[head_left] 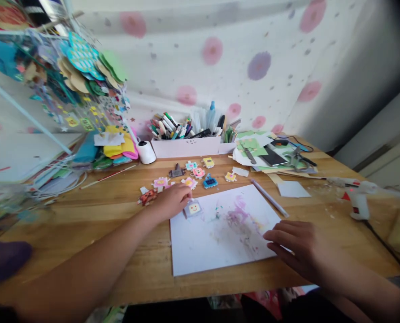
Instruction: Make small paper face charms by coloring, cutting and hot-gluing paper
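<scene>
Right hand nearest: fingers loosely extended, slightly bent, nothing seen in them, tips at the right edge of a paint-smudged white sheet on the wooden desk. Left hand farther out, over the sheet's far left corner; fingers curled downward, tips at the top edge of a small pale square with a smiling face. Whether they grip it or only touch it, cannot tell. Just beyond the right fingers, a pale purple stick slants along the sheet's edge; farther right of them, a white glue gun. Beside the left fingers, a reddish-brown cutout; past them, a loose cluster of small cutouts, among them a blue one. Farther beyond both hands' fingers, a white box full of pens; behind it, a spotted cloth.
</scene>
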Available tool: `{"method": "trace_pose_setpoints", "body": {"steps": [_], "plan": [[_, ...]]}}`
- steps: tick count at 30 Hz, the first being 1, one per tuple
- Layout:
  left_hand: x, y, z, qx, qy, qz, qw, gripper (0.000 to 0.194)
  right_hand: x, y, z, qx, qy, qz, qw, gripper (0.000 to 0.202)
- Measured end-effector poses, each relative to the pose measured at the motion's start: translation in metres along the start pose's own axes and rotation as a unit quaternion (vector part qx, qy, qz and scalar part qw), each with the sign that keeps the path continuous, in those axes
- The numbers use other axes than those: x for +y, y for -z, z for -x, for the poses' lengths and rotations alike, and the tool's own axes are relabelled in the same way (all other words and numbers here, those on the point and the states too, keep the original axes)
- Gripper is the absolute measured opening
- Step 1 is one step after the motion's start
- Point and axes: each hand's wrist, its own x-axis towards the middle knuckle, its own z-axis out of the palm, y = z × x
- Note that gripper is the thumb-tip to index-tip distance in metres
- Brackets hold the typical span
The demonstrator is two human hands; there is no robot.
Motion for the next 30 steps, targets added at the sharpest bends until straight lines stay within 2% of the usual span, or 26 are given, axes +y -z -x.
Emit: {"method": "trace_pose_setpoints", "body": {"steps": [3,6,9,13,17,21,24,26,30], "plan": [[0.004,0.002,0.006,0.061,0.044,-0.002,0.997,0.023,0.01,0.002,-0.006,-0.07,-0.01,-0.002,0.997,0.02],[0.011,0.002,0.016,0.098,0.03,-0.019,0.995,0.037,0.028,0.007,-0.012,-0.075,-0.095,0.011,0.993,0.018],[0.015,-0.003,0.027,0.068,-0.011,-0.062,0.996,0.045,0.05,0.012,-0.02,-0.082,-0.177,0.049,0.98,0.017],[0.009,-0.014,0.029,0.028,-0.027,-0.065,0.997,0.059,0.072,0.009,-0.049,-0.115,-0.199,0.089,0.969,0.02],[0.0,-0.019,0.025,0.015,-0.034,-0.053,0.998,0.054,0.088,-0.011,-0.103,-0.104,-0.199,0.127,0.966,0.026],[0.001,-0.015,0.026,0.006,-0.042,-0.048,0.998,0.045,0.099,-0.037,-0.147,-0.105,-0.22,0.156,0.957,0.026],[0.004,-0.011,0.027,-0.002,-0.044,-0.041,0.998,0.043,0.104,-0.05,-0.158,-0.112,-0.248,0.157,0.949,0.027],[0.004,-0.009,0.028,0.011,-0.05,-0.034,0.998,0.044,0.104,-0.051,-0.159,-0.106,-0.265,0.145,0.947,0.028],[0.008,-0.007,0.031,0.085,-0.078,0.011,0.993,0.04,0.086,-0.032,-0.147,-0.067,-0.267,0.073,0.959,0.019]]}}
